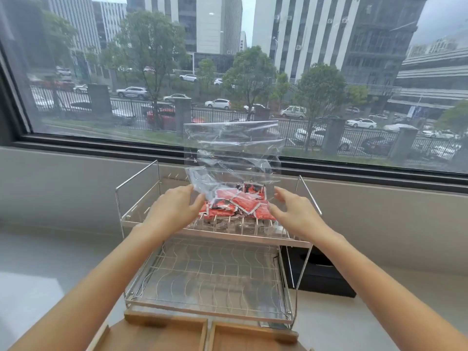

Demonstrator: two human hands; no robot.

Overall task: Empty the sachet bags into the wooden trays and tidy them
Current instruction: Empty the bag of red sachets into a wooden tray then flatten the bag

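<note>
A clear plastic bag stands upright on the top shelf of a two-tier metal wire rack. Several red sachets fill its bottom. My left hand pinches the bag's left side between thumb and fingers. My right hand is beside the bag's right lower corner, fingers spread and slightly bent; I cannot tell whether it touches the plastic. Two wooden trays lie side by side at the bottom edge, in front of the rack, both showing bare wood.
The rack's lower shelf holds nothing. A black box sits behind the rack on the right. A large window runs along the wall behind. A pale countertop extends to the left.
</note>
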